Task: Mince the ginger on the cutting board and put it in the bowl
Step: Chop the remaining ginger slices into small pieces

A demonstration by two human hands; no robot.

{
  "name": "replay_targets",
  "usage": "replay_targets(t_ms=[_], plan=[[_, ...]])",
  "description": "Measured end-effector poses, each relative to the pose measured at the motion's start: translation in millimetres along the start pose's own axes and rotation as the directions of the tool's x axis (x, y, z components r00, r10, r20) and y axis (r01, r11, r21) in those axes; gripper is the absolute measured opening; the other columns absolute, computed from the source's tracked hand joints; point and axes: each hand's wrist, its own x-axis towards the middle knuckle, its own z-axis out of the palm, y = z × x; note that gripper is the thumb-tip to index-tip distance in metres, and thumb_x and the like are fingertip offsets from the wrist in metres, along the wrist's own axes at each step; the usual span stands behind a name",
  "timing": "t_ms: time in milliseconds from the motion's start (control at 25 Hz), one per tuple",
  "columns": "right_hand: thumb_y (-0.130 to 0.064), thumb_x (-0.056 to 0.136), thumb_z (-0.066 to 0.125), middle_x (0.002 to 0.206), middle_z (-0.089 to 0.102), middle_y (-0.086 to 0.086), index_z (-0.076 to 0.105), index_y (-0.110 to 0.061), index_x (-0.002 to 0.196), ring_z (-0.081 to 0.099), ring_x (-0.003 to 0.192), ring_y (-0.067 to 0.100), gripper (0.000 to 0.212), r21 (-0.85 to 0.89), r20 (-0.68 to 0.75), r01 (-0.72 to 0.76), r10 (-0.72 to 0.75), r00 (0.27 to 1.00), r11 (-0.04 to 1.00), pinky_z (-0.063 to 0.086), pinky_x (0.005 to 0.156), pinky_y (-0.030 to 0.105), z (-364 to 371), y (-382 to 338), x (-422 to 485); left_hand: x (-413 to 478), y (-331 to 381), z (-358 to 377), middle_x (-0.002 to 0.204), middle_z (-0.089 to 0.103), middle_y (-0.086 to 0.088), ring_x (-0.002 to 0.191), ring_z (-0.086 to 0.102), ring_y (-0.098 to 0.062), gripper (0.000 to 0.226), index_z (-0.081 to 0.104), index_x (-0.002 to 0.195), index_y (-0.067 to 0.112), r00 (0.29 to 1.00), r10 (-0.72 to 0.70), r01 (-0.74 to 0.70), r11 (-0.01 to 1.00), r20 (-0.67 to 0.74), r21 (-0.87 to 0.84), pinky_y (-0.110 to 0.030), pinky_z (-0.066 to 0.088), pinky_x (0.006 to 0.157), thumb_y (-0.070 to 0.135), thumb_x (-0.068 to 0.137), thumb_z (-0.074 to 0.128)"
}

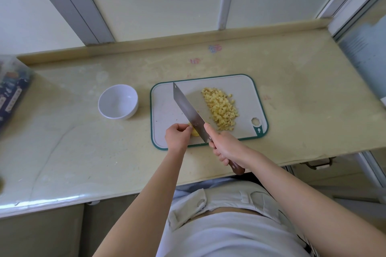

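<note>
A white cutting board (165, 110) with a green rim lies on the counter. A heap of diced yellow ginger (221, 108) covers its right half. My left hand (177, 136) holds a small uncut ginger piece (194, 132) down at the board's front edge with curled fingers. My right hand (224, 148) grips the brown handle of a cleaver (188, 108); the blade stands just right of the ginger piece, its tip pointing to the far left. An empty white bowl (118, 102) sits on the counter left of the board.
The pale yellow counter (83, 142) runs to a wall ledge at the back. A clear box with printed packets (12, 89) stands at the far left edge. A drawer handle (317, 164) shows below the counter on the right.
</note>
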Motion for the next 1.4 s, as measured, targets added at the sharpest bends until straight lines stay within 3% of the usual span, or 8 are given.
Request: replay_targets(t_ms=[360,600,1240,1400], plan=[[-0.067,0.095,0.027,0.052,0.025,-0.003,0.030,-0.019,0.065,0.021,0.040,0.012,0.057,-0.013,-0.026,-0.032,0.031,0.999,0.999,0.020,0.040,0.021,8,-7,19,2,-2,0,0.083,0.066,-0.002,0.080,0.060,-0.017,0.009,0.068,0.087,0.007,1.000,0.025,-0.025,1.000,0.018,0.008,-0.028,0.050,0.076,0.015,0.085,0.064],[-0.064,0.096,0.029,0.047,0.033,-0.004,0.035,-0.018,0.057,0.030,0.040,0.013,0.061,-0.129,-0.150,0.103,-0.122,0.981,0.986,0.025,0.044,0.025,21,11,35,2,-4,-2,0.079,0.066,0.000,0.081,0.062,-0.019,0.007,0.068,0.083,0.009,0.999,0.025,-0.024,1.000,0.025,-0.008,-0.032,0.053,0.080,0.016,0.083,0.066],[-0.065,0.096,0.029,0.050,0.029,-0.003,0.034,-0.018,0.061,0.028,0.040,0.013,0.058,-0.127,-0.107,0.095,-0.109,0.988,0.987,0.025,0.038,0.021,18,6,34,-1,-4,-1,0.084,0.065,-0.003,0.077,0.059,-0.015,0.009,0.064,0.089,0.008,0.999,0.053,-0.053,0.999,0.014,-0.010,-0.026,0.049,0.073,0.016,0.085,0.065],[-0.065,0.095,0.032,0.048,0.024,-0.006,0.030,-0.021,0.062,0.021,0.040,0.012,0.055,-0.035,-0.088,0.128,-0.131,0.988,0.991,0.021,0.038,0.019,12,3,24,-1,-4,-2,0.086,0.065,-0.002,0.079,0.059,-0.015,0.010,0.064,0.091,0.008,0.998,0.058,-0.058,0.998,0.010,0.002,-0.026,0.048,0.075,0.016,0.085,0.065]])
